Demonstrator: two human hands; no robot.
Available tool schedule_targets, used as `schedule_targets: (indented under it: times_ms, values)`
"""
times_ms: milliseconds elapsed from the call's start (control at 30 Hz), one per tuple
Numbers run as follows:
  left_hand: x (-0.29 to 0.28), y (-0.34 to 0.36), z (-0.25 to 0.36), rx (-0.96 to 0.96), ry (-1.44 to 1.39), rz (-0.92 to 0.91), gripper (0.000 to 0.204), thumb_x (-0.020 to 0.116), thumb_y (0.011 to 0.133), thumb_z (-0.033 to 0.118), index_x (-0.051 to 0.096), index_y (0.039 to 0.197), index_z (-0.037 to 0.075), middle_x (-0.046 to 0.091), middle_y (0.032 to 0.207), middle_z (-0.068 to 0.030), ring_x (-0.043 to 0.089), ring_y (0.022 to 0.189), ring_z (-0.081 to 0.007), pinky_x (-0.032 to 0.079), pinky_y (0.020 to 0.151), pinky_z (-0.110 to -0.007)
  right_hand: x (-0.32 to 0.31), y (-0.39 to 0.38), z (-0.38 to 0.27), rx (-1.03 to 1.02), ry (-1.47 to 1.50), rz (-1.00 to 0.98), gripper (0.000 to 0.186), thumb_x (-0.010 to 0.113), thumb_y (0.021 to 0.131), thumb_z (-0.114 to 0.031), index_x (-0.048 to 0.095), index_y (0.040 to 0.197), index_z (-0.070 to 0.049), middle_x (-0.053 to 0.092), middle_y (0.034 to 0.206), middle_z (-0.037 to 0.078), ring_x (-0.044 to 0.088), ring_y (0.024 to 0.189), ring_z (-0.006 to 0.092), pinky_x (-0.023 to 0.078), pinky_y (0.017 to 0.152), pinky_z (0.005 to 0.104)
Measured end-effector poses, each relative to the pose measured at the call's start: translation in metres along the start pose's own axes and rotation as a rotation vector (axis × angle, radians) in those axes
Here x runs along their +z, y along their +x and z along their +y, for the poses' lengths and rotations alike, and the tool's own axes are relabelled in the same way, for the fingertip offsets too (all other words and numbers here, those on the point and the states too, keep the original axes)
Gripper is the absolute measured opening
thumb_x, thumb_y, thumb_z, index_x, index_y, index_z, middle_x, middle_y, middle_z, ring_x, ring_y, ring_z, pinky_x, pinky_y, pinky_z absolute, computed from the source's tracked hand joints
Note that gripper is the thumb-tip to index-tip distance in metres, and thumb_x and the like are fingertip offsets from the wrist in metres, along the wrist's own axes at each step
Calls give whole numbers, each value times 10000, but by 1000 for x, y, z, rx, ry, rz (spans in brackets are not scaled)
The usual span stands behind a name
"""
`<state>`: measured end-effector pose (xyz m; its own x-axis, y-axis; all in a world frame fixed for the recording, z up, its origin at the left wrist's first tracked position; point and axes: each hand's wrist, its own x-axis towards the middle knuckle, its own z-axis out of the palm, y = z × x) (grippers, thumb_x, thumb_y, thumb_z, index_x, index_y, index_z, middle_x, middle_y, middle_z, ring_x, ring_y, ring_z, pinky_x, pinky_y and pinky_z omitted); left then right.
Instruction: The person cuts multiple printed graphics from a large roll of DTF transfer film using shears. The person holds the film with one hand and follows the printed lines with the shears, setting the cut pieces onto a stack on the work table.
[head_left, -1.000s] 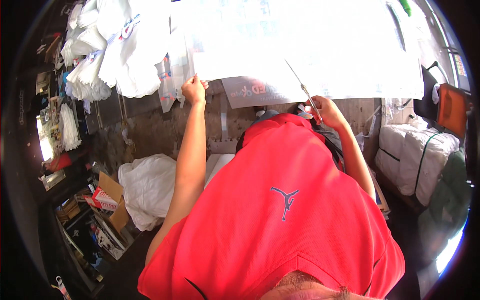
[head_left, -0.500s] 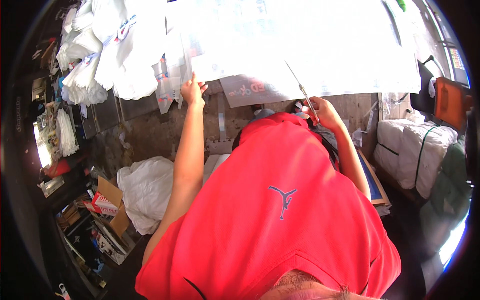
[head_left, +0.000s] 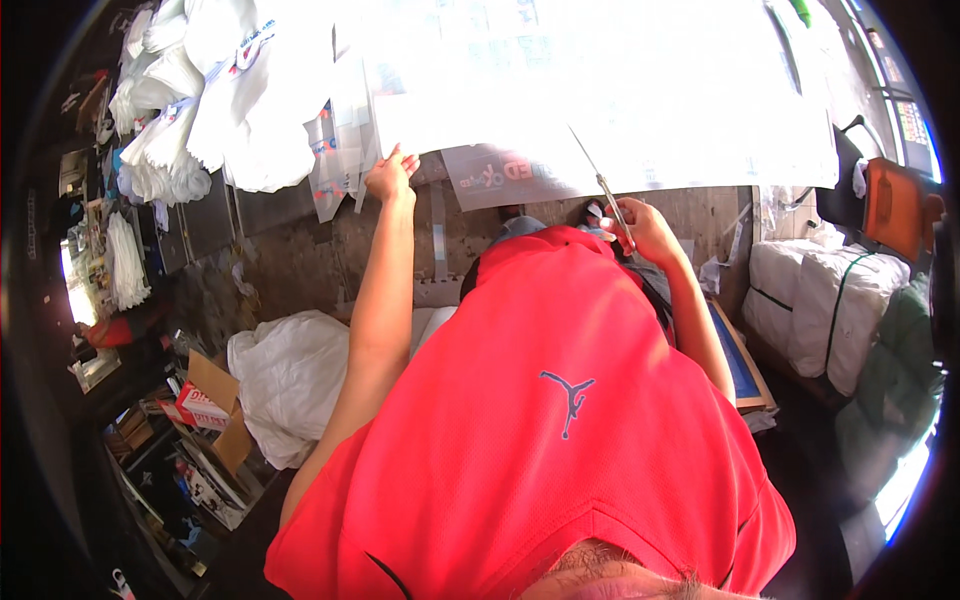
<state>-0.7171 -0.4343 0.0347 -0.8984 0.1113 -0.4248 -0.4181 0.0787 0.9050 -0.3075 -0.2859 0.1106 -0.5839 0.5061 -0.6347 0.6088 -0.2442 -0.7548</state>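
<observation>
My right hand grips a pair of scissors with reddish handles; the long blades point up and left over the edge of a clear printed plastic sheet. My left hand rests on the near edge of the stack of white plastic sheets that covers the table, fingers spread on the sheet edge. My red shirt fills the lower middle of the view and hides what lies beneath.
White plastic bags are heaped at the table's left end. A large white sack and a cardboard box sit on the floor at left. White wrapped bundles stand at right beside an orange chair.
The view has shifted slightly; both hands stay at the sheet's edge, the scissors held at much the same angle.
</observation>
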Motion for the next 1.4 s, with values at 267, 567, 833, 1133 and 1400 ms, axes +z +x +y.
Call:
schedule_targets:
  times_ms: [267, 567, 833, 1133, 1400]
  values:
    - [-3, 0, 3, 21, 50, 10, 156, 663, 888, 19, 600, 852, -119, 669, 799, -200, 695, 636, -269, 614, 564, -367, 6, -4, 2, 0, -10, 16, 505, 788, 817, -377, 614, 1044, 39, 600, 625, 44, 513, 482, 95, 412, 464, 271]
    - [-10, 8, 2, -19, 69, -44, 140, 684, 891, 44, 613, 866, -74, 672, 790, -153, 680, 638, -223, 599, 566, -328, 11, -8, 8, -11, 1, 38, 483, 789, 816, -385, 629, 1021, 22, 622, 640, 55, 509, 479, 92, 405, 466, 276]
    - [-12, 26, 7, 54, 60, 107, 71, 675, 867, -23, 648, 880, -87, 674, 778, -135, 650, 582, -182, 580, 536, -286, 10, -14, 4, 13, -44, 33, 501, 802, 800, -390, 632, 1024, 23, 649, 675, 66, 514, 489, 95, 410, 470, 280]
    - [-19, 30, 6, 109, 64, 73, 201, 658, 921, 108, 639, 948, -90, 656, 797, -128, 642, 599, -188, 577, 544, -288, 13, -12, 6, 16, 1, 8, 504, 792, 815, -374, 619, 1068, 27, 660, 723, 60, 514, 497, 85, 420, 468, 262]
    - [23, -10, 3, -279, -200, -251, 367, 766, 837, 288, 628, 1054, 26, 658, 926, -108, 643, 804, -217, 578, 721, -344, 29, -2, -17, -80, 296, -261, 549, 663, 899, -487, 570, 1077, 24, 511, 669, 5, 531, 567, 106, 450, 508, 261]
